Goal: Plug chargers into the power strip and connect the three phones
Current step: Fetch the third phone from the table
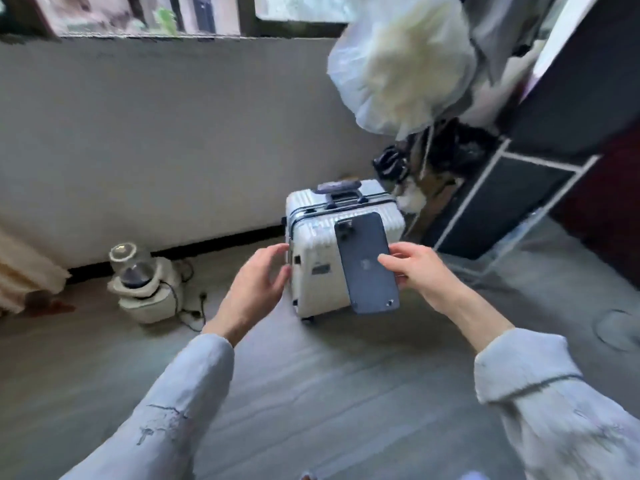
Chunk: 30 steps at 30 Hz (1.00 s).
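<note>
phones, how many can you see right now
1: a dark phone, back to the camera, pinched in the right hand in front of the white suitcase. The other two are out of sight.

bare grey floor [311, 393] open in front, white suitcase [311, 271] ahead, pet feeder [145, 289] at left

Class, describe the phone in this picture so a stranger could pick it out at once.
Find the white ribbed suitcase standing on the grey floor by the wall. In front of it the right hand holds a phone, back facing the camera. It is the only dark, flat slab there.
</note>
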Available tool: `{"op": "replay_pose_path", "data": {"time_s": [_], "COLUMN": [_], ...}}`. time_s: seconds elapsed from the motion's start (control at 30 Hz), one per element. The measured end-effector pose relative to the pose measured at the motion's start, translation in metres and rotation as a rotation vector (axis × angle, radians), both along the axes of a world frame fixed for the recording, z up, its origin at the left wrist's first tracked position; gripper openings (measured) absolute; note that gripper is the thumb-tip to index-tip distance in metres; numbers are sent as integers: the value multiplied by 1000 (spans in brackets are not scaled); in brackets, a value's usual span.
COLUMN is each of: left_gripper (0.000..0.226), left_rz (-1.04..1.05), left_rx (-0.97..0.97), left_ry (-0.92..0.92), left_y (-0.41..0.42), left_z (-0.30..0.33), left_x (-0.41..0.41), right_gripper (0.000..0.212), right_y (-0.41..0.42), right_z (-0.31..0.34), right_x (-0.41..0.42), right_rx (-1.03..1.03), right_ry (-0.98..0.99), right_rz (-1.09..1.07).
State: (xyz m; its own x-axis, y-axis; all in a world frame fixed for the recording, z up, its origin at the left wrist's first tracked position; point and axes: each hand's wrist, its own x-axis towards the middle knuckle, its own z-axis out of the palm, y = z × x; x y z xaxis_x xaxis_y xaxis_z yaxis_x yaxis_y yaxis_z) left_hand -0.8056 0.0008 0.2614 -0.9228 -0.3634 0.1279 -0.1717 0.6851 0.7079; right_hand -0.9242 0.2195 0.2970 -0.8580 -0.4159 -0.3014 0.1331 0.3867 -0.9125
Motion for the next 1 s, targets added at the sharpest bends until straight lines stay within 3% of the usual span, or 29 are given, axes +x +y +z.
{"op": "replay_pose_path", "data": {"time_s": [0.33,0.53,0.8,1.0], "left_gripper": [34,37,35,36], "left_rz": [-611,-888,-1188,-1319], "left_rx": [-97,-106,-139,-102], "left_ry": [71,29,2,-14], "left_y": [180,271,412,558], "left_z": [29,25,21,1], "left_x": [-259,-389,-525,-599], "right_gripper": [9,7,23,11], "right_y": [221,291,396,522], "right_z": [32,26,18,7], "right_x": [-125,-197,-271,-319], "right_rx": [-97,-150,-201,-162], "right_ry": [38,20,29,15], "right_rz": [-646,-867,-1133,-1284]}}
